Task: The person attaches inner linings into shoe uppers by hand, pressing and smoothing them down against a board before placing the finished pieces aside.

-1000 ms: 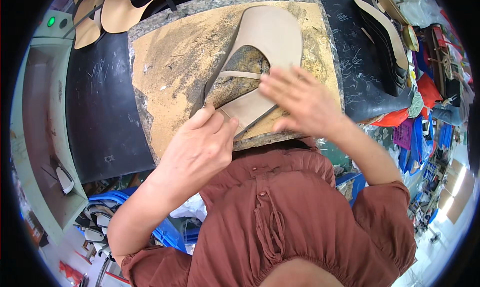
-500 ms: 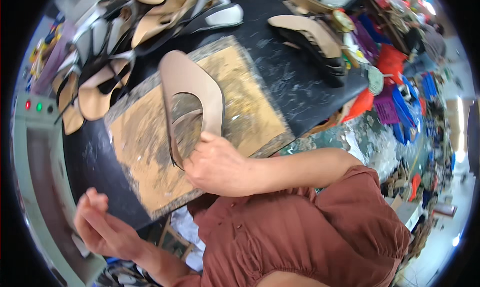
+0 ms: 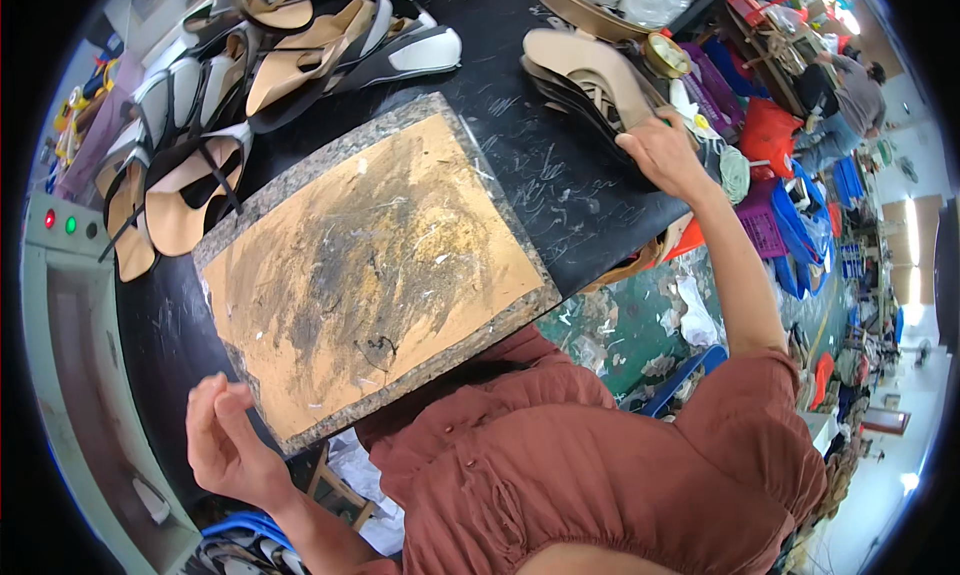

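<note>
At the far right of the black table, my right hand [image 3: 662,155] is closed on the near end of a beige shoe upper [image 3: 585,60]. This upper lies on a small stack of dark and beige uppers [image 3: 570,93], and my fingers partly hide its end. My left hand [image 3: 235,440] hovers by the near left corner of a stone slab, its fingers curled toward the thumb in a loose pinch. Whatever it may hold is too small to make out. A tan, smudged sheet [image 3: 380,265] covers the slab [image 3: 213,237], with dark thread scraps on it.
Several black, white and tan shoe uppers [image 3: 300,70] are heaped at the far left. A grey-green machine [image 3: 60,355] with red and green lights stands along the left. Beyond the stack are a round tray [image 3: 575,13] with plastic bags and a small round tub [image 3: 668,55].
The beige upper has gone from the slab to the stack at the far right, with my right hand reaching out there. My left hand has shifted slightly rightward and stays curled.
</note>
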Available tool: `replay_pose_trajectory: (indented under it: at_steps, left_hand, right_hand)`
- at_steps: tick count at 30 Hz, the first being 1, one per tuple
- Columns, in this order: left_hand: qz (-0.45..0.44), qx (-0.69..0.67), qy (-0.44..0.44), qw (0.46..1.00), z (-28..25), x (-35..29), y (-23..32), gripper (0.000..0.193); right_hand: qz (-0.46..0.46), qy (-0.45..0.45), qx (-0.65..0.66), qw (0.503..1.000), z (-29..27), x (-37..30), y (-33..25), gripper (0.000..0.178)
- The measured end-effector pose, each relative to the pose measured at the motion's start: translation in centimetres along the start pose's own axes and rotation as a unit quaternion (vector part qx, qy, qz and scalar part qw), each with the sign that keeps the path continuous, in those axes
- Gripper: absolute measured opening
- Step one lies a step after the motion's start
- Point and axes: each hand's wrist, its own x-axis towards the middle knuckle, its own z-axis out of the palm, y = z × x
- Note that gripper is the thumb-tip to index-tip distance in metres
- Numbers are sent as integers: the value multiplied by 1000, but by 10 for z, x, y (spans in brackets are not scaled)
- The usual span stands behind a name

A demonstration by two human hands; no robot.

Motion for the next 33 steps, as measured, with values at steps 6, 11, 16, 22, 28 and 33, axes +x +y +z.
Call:
replay_pose_trajectory:
  at_steps: [6, 11, 16, 22, 28, 33]
  left_hand:
    - [387, -106, 26, 916, 20, 82, 46, 56]
    - [370, -65, 32, 926, 18, 72, 56, 53]
    - [339, -21, 52, 939, 24, 56, 52, 48]
    - [311, 19, 65, 948, -25, 90, -30, 42]
    - [285, 67, 93, 952, -15, 59, -2, 36]
    - [271, 118, 116, 948, 46, 19, 79, 31]
  right_hand:
    - [-107, 360, 352, 857, -80, 38, -124, 42]
    - [-311, 398, 511, 696, -122, 40, -135, 45]
    - [-306, 392, 482, 721, -131, 32, -272, 44]
    - [-287, 392, 437, 757, -113, 43, -188, 42]
    - [-282, 396, 388, 783, -114, 56, -212, 41]
    - [-281, 408, 353, 794, -122, 67, -256, 39]
